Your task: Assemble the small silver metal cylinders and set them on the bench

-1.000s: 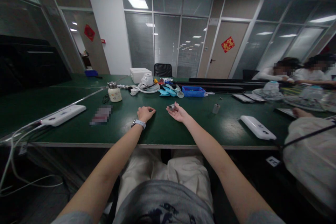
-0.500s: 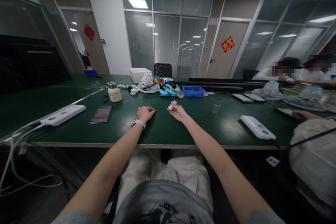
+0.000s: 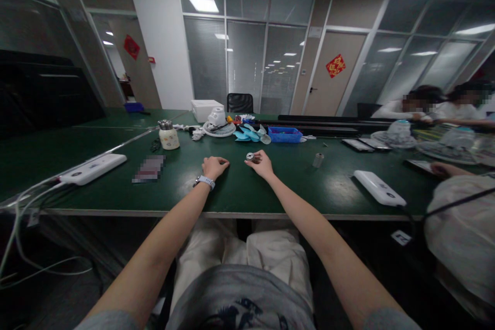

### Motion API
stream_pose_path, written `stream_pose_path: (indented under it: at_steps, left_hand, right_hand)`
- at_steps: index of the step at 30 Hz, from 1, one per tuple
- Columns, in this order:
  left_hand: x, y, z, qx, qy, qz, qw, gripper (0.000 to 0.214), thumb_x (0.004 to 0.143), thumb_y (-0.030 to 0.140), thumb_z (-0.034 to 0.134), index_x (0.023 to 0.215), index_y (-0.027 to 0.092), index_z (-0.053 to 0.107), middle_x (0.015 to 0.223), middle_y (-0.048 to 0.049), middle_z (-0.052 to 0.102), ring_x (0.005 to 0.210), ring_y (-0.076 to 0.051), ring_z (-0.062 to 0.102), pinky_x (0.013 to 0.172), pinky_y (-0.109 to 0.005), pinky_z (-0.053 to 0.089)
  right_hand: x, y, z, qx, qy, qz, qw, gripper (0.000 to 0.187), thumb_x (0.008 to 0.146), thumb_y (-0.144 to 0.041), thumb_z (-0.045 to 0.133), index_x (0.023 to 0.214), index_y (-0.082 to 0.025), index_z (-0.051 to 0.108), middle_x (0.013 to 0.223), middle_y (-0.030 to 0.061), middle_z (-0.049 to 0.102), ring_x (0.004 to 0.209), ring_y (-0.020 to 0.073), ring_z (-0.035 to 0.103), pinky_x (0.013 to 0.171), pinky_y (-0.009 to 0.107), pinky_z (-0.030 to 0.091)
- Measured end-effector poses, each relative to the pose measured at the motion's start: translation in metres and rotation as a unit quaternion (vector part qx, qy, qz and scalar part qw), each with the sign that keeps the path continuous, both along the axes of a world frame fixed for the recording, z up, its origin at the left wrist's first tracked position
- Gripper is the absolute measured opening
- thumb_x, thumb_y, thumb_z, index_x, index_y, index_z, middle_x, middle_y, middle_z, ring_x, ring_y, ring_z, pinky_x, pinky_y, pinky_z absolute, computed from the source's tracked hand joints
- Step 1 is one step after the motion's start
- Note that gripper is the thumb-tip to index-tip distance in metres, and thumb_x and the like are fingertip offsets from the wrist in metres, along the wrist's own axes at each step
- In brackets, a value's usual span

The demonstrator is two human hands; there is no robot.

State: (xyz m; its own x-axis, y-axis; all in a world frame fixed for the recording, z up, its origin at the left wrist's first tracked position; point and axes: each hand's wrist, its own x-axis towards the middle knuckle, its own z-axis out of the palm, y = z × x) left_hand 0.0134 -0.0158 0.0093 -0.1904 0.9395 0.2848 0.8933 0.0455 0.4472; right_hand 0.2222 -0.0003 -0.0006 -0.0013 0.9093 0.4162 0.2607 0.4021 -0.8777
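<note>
My right hand (image 3: 261, 165) rests on the green table (image 3: 240, 191) and pinches a small silver metal cylinder (image 3: 250, 155) at its fingertips, the round end turned toward me. My left hand (image 3: 214, 166) lies beside it as a loose fist, a watch on its wrist; I cannot see anything in it. A second small metal cylinder (image 3: 317, 160) stands on the table to the right, well apart from both hands.
Beyond my hands lie a white desk fan (image 3: 218, 125), light blue fan blades (image 3: 249, 134), a blue tray (image 3: 285, 135) and a cream flask (image 3: 168, 135). White power strips (image 3: 93, 169) (image 3: 379, 188) flank me. Other people sit at the right.
My right hand turned over from palm-up to palm-down and lowered toward the table, still holding the silver cylinder. My left hand stayed still.
</note>
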Motion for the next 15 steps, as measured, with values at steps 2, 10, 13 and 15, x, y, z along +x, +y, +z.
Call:
stream_pose_path:
  at_steps: [2, 10, 13, 15]
  left_hand:
    - [0.0, 0.0, 0.0, -0.003, 0.004, 0.0, 1.0, 0.033, 0.078, 0.051, 0.057, 0.098, 0.033, 0.075, 0.105, -0.0036, 0.07, 0.107, -0.031, 0.05, 0.086, -0.04, 0.042]
    - [-0.001, 0.001, -0.001, -0.004, 0.008, -0.005, 1.0, 0.034, 0.078, 0.052, 0.057, 0.099, 0.033, 0.075, 0.105, -0.0033, 0.071, 0.105, -0.03, 0.051, 0.086, -0.039, 0.042]
    - [-0.002, 0.002, -0.001, -0.005, 0.004, -0.004, 1.0, 0.034, 0.078, 0.053, 0.057, 0.099, 0.033, 0.075, 0.105, -0.003, 0.071, 0.106, -0.03, 0.051, 0.086, -0.038, 0.042]
    - [-0.001, 0.002, 0.0, -0.007, 0.0, -0.004, 1.0, 0.034, 0.078, 0.053, 0.058, 0.099, 0.033, 0.075, 0.105, -0.0028, 0.071, 0.106, -0.03, 0.051, 0.086, -0.038, 0.042]
  right_hand:
    - [0.001, -0.001, 0.0, 0.034, -0.046, -0.011, 0.998, 0.036, 0.061, -0.033, 0.079, 0.084, -0.024, 0.053, 0.09, 0.001, 0.068, 0.086, 0.0175, 0.066, 0.081, 0.035, 0.052]
    - [0.004, -0.008, 0.005, 0.046, -0.098, -0.091, 0.99, 0.031, 0.065, -0.033, 0.077, 0.086, -0.025, 0.054, 0.091, 0.0007, 0.068, 0.088, 0.0194, 0.065, 0.081, 0.035, 0.05]
    - [0.008, -0.007, 0.01, 0.059, -0.053, -0.136, 0.988, 0.031, 0.071, -0.037, 0.071, 0.092, -0.025, 0.052, 0.097, 0.0028, 0.068, 0.088, 0.0192, 0.065, 0.082, 0.035, 0.05]
    - [0.015, -0.008, 0.018, 0.108, -0.022, -0.172, 0.979, 0.031, 0.078, -0.041, 0.064, 0.1, -0.024, 0.05, 0.102, 0.0052, 0.066, 0.091, 0.019, 0.064, 0.085, 0.034, 0.049]
